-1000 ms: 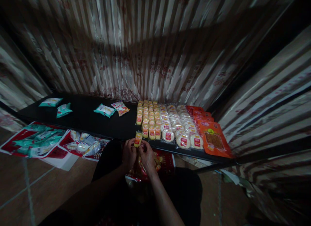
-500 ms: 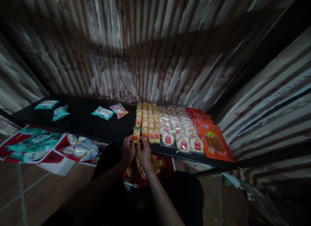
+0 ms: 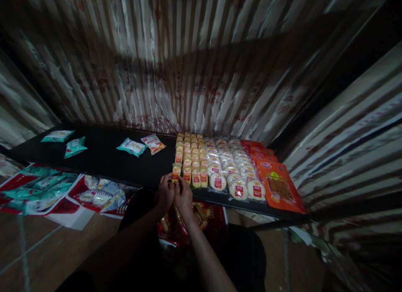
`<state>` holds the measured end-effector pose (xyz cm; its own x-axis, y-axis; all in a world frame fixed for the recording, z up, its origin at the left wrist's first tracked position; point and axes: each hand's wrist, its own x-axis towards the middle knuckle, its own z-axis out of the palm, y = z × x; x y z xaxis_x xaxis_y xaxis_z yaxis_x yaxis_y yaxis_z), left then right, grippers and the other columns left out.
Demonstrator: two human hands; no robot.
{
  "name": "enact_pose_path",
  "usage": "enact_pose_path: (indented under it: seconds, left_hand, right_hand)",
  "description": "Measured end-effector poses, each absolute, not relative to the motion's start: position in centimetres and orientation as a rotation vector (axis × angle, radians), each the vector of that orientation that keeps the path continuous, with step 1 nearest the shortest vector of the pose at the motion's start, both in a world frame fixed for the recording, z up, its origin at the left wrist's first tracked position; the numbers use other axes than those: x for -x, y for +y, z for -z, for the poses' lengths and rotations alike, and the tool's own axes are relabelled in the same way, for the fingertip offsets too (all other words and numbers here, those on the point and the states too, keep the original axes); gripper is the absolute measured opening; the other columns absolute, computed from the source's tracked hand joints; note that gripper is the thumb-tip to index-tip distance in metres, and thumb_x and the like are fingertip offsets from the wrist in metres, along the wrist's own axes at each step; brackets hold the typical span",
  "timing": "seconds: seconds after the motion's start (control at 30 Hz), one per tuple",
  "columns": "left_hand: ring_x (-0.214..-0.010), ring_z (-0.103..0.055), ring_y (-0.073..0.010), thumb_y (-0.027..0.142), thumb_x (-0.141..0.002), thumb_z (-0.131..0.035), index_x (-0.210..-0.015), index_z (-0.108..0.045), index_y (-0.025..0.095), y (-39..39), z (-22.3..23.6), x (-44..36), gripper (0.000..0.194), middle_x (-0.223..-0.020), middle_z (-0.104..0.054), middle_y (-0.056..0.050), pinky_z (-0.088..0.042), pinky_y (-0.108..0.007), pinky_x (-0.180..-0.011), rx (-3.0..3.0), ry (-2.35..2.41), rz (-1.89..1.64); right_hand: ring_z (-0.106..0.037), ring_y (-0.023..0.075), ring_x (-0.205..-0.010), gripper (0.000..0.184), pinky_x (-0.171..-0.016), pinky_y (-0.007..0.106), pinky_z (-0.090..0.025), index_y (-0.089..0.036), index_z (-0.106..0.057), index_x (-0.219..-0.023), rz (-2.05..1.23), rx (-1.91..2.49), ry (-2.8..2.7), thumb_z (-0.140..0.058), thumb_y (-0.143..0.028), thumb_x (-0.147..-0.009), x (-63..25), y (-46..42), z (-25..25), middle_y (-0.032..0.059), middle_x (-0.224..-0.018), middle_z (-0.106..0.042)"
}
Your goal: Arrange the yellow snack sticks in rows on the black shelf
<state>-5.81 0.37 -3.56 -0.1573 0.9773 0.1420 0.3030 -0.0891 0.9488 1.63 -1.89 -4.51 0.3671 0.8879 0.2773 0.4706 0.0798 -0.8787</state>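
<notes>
The left hand (image 3: 165, 194) and the right hand (image 3: 184, 198) are close together, fingers meeting, and both pinch a small yellow packet with a red label (image 3: 176, 172) held upright over the near edge of the black worktop (image 3: 94, 158). That packet sits right at the front of the leftmost column in tidy rows of matching small yellow packets (image 3: 191, 166). To the right of those rows lie round white buns in clear plastic wrap with red labels (image 3: 226, 174), then flat orange snack bags (image 3: 279, 187), the nearest with a window showing brown strips. Well to the left on the worktop, a teal-and-white pillow packet (image 3: 131, 147) lies touching a red-and-white striped packet (image 3: 153, 144), and two smaller teal packets (image 3: 57, 135) lie further along. Below, on the brown tiled floor (image 3: 63, 254), red-and-white printed sheets (image 3: 84, 187) carry more teal and white packets, while a red bag of yellow sticks (image 3: 191, 225) lies under the hands. Shiny corrugated sheeting with faint red print (image 3: 188, 74) walls the corner.
</notes>
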Motion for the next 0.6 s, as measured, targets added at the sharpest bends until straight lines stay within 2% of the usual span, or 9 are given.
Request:
enact_pose_path:
  seconds: [0.27, 0.6]
  left_hand:
    - [-0.095, -0.060, -0.0162, 0.016, -0.079, -0.044, -0.103, -0.061, 0.016, 1.6, 3.6, 5.8, 0.030, -0.104, -0.060, -0.008, -0.049, -0.031, -0.088, -1.383, 1.465, -1.296]
    - [-0.101, -0.058, -0.0179, 0.020, -0.082, -0.042, -0.105, -0.063, 0.014, 2.9, 3.1, 6.0, 0.032, -0.109, -0.062, -0.011, -0.045, -0.032, -0.096, -1.453, 1.491, -1.252]
  right_hand:
    - [-0.050, 0.0206, -0.120, 0.047, -0.105, 0.039, -0.035, -0.014, -0.057, -0.121, -0.591, 1.570, -1.253, -0.032, -0.038, -0.089, -1.2, -1.1, 4.3, 0.0123, -0.127, -0.057]
    - [-0.041, 0.0215, -0.129, 0.062, -0.110, 0.041, -0.027, -0.012, -0.051, -0.128, -0.648, 1.570, -1.211, -0.024, -0.054, -0.090, -0.5, -0.2, 3.6, 0.0135, -0.136, -0.049]
